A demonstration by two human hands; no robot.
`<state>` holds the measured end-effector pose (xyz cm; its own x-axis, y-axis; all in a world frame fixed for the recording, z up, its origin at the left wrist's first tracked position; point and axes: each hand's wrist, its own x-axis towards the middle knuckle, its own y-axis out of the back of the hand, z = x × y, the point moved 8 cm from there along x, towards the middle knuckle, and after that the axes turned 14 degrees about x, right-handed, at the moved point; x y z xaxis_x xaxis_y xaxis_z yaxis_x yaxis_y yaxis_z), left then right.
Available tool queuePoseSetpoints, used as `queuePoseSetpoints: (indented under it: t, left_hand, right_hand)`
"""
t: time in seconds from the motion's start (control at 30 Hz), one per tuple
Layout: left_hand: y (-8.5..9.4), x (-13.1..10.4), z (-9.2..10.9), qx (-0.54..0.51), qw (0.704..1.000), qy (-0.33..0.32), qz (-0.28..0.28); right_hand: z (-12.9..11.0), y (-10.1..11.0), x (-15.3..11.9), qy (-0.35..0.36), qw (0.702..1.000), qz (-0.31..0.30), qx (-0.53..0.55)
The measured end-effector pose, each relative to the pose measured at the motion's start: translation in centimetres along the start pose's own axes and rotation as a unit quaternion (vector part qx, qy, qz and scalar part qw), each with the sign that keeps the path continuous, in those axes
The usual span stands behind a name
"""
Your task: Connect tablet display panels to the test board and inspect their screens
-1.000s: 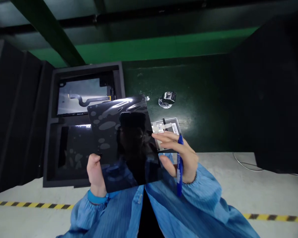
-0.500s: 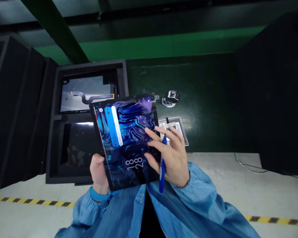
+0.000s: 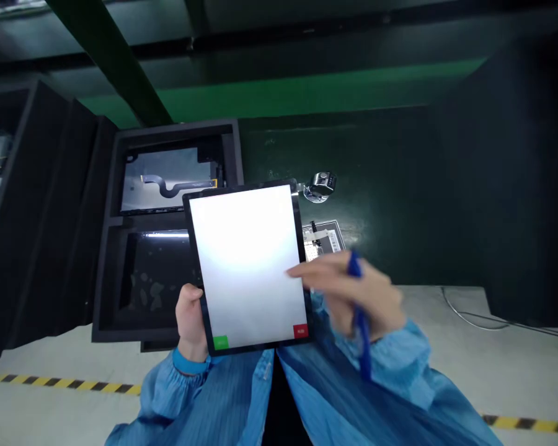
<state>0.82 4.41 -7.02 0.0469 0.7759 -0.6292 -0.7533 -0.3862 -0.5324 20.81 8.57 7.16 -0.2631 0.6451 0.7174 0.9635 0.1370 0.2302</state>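
Note:
A tablet [image 3: 248, 260] shows a white screen with a green box at its lower left corner and a red box at its lower right. My left hand [image 3: 191, 319] grips the tablet's lower left edge, thumb on the front. Blurred by motion, my right hand [image 3: 353, 294] is at the tablet's right side with a blue pen [image 3: 363, 334] held in it. One fingertip of that hand overlaps the right part of the screen. Partly behind the tablet and right hand lies a framed part with a barcode label [image 3: 333, 240].
Left of the tablet, a black foam tray [image 3: 237, 152] holds a panel with a flex cable [image 3: 167, 188] and a dark panel [image 3: 153, 272]. A round metal device [image 3: 322, 184] stands on the dark green table [image 3: 390, 198]. Black foam stacks rise at far left.
The screen went from a blue and purple wallpaper with a clock to white with two coloured boxes. My right hand moved right with the pen; the tablet shifted slightly right.

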Motion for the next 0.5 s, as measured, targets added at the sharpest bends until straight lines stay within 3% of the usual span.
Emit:
queuePoseSetpoints:
  t: [0.03, 0.07, 0.1, 0.17, 0.27, 0.37, 0.5]
  left_hand:
    - [0.1, -0.1, 0.0, 0.004, 1.0, 0.003, 0.002]
    - [0.0, -0.2, -0.1, 0.01, 1.0, 0.009, -0.002]
    - [-0.2, -0.3, -0.2, 0.016, 1.0, 0.017, -0.012]
    - [-0.8, -0.6, -0.6, 0.029, 0.998, 0.037, -0.042]
    - [-1.7, -1.1, -0.8, 0.036, 0.996, 0.043, -0.073]
    - [-2.0, -1.4, -0.7, 0.032, 0.997, 0.024, -0.069]
    - [-2.1, -1.8, -0.5, 0.032, 0.999, -0.001, -0.044]
  right_hand:
    - [0.8, 1.3, 0.7, -0.015, 0.999, 0.033, -0.012]
    - [1.7, 3.5, 1.2, -0.035, 0.991, 0.122, -0.046]
    - [2.8, 4.8, 1.8, -0.073, 0.981, 0.163, -0.082]
    - [5.0, 5.6, 3.1, -0.152, 0.966, 0.138, -0.156]
    - [6.6, 4.2, 4.4, -0.182, 0.95, -0.01, -0.254]
    - [4.6, 3.1, 4.6, -0.091, 0.935, -0.046, -0.339]
    - [-1.8, 1.5, 3.4, 0.114, 0.933, -0.067, -0.335]
